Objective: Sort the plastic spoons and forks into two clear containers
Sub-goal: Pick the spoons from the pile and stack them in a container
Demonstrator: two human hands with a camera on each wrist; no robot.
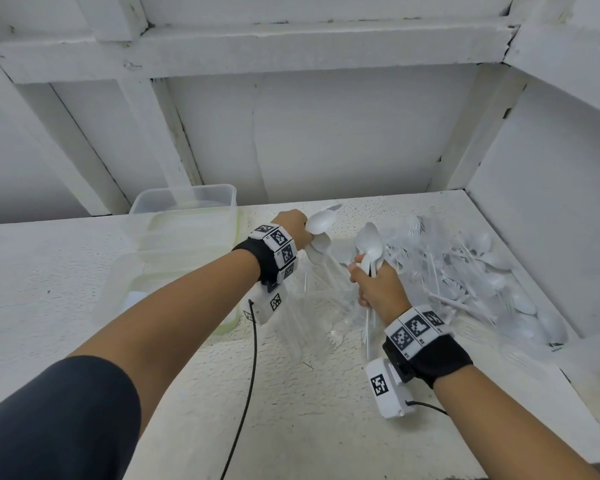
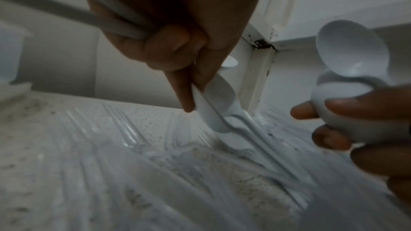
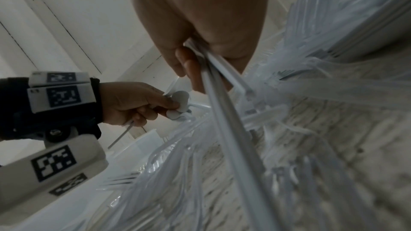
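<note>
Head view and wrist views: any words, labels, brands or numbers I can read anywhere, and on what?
No text can be read.
Left wristband: square black-and-white code tags, small print beside them too small to read.
Right wristband: same tags, small print blurred.
Left wrist camera: code tag and a dark label below it, blurred.
Spoons and containers: no markings visible.

Two hands: left hand (image 1: 293,225), right hand (image 1: 374,284), each gripping a bunch of white spoons, number per bunch not countable. Two clear containers (image 1: 187,216) at left. One mixed cutlery pile (image 1: 465,268), number of pieces indeterminable
</note>
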